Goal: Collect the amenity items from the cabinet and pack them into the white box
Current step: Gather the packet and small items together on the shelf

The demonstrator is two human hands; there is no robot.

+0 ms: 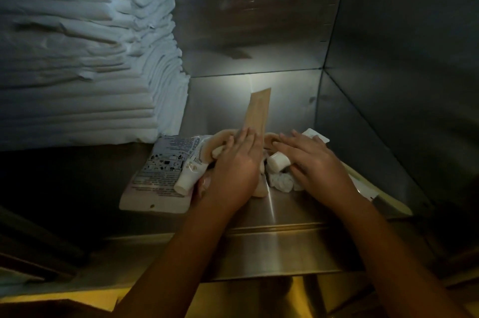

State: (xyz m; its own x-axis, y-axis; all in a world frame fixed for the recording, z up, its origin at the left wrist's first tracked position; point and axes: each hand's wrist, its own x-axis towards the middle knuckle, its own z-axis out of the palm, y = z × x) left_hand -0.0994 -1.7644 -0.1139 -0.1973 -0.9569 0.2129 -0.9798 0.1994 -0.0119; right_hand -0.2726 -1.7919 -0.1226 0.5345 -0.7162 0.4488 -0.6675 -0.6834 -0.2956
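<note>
1. Left hand [233,170] covers the amenity items [278,163] beside a brown paper sleeve [259,110]; I cannot tell its grip.
2. Right hand [313,170] has its grip spread flat over them.
3. All lie on the cabinet shelf [285,206].

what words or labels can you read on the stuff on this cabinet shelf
Flat white packet: dense black print and small pictograms on its face, too blurred to read.
White tube: a few small marks on its body, too blurred to read.
Brown paper sleeve: no print visible.
No text here can be quoted.
</note>
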